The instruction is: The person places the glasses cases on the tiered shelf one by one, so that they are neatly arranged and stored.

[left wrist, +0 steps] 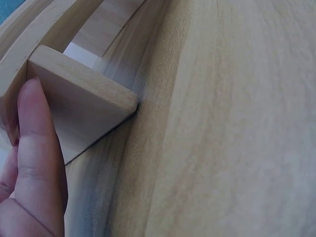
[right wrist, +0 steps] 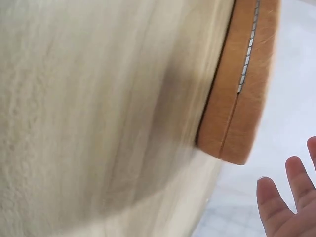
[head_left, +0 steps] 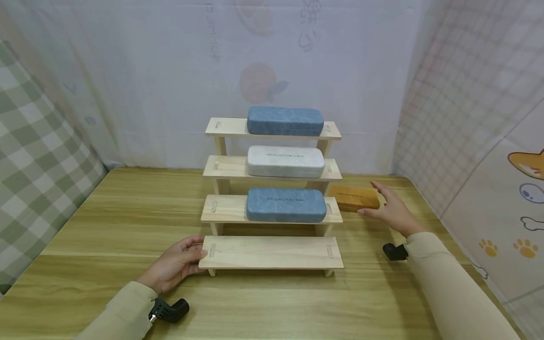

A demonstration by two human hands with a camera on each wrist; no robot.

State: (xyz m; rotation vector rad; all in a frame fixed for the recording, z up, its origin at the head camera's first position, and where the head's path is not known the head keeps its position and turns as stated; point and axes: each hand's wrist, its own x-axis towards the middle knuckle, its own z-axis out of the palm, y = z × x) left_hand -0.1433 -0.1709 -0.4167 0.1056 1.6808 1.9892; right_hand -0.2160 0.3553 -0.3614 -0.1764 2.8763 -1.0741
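Observation:
A stepped wooden display stand (head_left: 272, 252) has its lowest step held at the left end by my left hand (head_left: 176, 264). In the left wrist view a finger (left wrist: 39, 143) lies against the wood beside the stand's leg (left wrist: 84, 98). My right hand (head_left: 393, 210) reaches out with thumb and fingers spread at the right end of an orange-brown glasses case (head_left: 352, 198). That case lies on the table right of the stand, its left end partly hidden. The right wrist view shows the case's metal hinge (right wrist: 248, 49) and the fingers (right wrist: 271, 200) apart from it.
Blue glasses cases stand on the top step (head_left: 284, 121) and the third step down (head_left: 286, 205), with a white case (head_left: 285, 162) between them. The wooden table (head_left: 140, 208) meets a printed cloth backdrop (head_left: 170, 94). A green checked cloth (head_left: 38, 165) hangs at left.

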